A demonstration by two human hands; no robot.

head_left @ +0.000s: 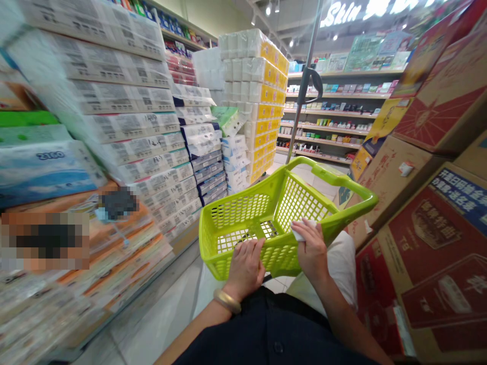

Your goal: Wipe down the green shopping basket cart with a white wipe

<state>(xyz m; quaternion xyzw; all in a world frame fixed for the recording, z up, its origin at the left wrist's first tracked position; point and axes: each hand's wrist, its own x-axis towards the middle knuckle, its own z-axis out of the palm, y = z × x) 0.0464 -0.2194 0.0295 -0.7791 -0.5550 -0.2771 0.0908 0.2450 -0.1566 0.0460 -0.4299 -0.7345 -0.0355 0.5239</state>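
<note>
A lime-green plastic shopping basket (243, 213) with perforated walls and a raised handle (342, 185) stands tilted in front of my body. My left hand (247, 263), below a gold-coloured bangle (227, 301), is closed over the basket's near rim with the fingers curled inward. Farther right, my right hand (312, 248) presses a small folded white cloth (302, 232) against the same rim, close to where the handle begins. Whether the cloth is paper or fabric I cannot tell. Through the holes in its bottom, the basket shows no goods inside.
Tall stacks of wrapped tissue packs (133, 96) line the left side. Yellow-and-white paper rolls (253, 101) are piled ahead. Cardboard cartons (437, 233) rise close on my right. A metal pole with a black grip (304, 86) stands beyond the basket, before stocked shelves (335, 114).
</note>
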